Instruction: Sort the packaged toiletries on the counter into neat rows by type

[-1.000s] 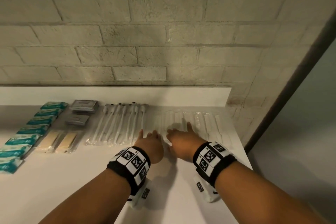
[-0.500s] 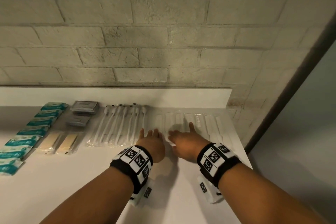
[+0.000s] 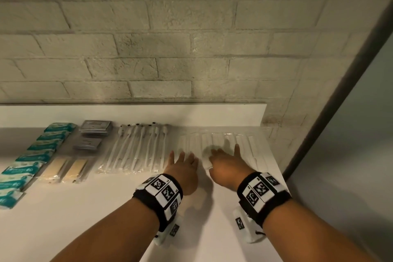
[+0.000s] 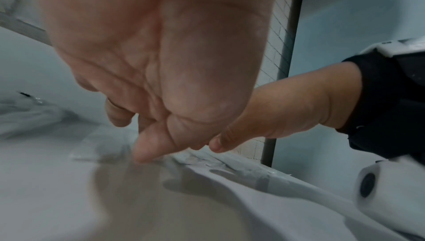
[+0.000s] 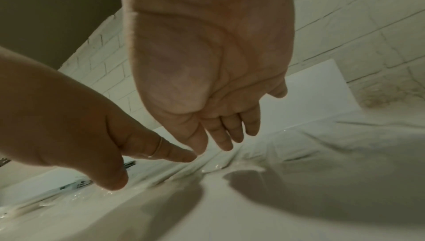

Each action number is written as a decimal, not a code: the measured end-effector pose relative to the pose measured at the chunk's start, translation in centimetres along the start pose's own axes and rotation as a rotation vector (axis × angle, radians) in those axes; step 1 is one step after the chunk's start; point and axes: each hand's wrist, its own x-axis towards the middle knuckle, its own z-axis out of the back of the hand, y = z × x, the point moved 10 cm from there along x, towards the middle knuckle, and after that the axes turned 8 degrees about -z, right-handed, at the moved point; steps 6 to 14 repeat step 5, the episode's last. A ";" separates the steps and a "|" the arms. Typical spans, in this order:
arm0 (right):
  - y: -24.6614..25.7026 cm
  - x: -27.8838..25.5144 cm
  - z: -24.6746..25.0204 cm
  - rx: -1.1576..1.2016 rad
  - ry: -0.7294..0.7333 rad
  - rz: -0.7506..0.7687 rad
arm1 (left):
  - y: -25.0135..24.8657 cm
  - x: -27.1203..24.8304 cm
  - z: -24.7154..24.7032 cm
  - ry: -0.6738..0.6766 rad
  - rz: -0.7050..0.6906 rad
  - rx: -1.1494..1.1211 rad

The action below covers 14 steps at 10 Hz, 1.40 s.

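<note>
My left hand [image 3: 182, 160] and right hand [image 3: 224, 156] lie side by side, palms down and fingers straight, on a row of white items in clear wrappers [image 3: 219, 140] at the right end of the white counter [image 3: 106, 208]. In the left wrist view the left fingertips [image 4: 142, 156] touch a clear wrapper [image 4: 101, 147], and the right hand [image 4: 276, 114] is beside them. In the right wrist view the right fingers [image 5: 226, 141] reach down to the crinkled wrappers [image 5: 322, 150]. Neither hand grips anything.
Left of the hands lie rows of wrapped toothbrushes [image 3: 136, 149], beige packs [image 3: 66, 168], grey sachets [image 3: 93, 132] and teal packets [image 3: 38, 151]. A brick wall [image 3: 170, 49] backs the counter. The counter's right edge [image 3: 276, 168] drops off beside a dark post.
Both hands have stayed flat on the wrapped white items, shifting only slightly over them. Nothing was picked up or let go.
</note>
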 end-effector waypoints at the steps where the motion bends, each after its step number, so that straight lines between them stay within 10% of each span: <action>1: -1.5 -0.1 -0.8 -0.014 0.020 -0.059 | -1.9 0.5 0.6 -0.008 -0.081 0.018; 14: -4.3 -2.5 -0.5 0.165 -0.040 -0.046 | -4.0 0.8 1.3 -0.023 -0.107 0.069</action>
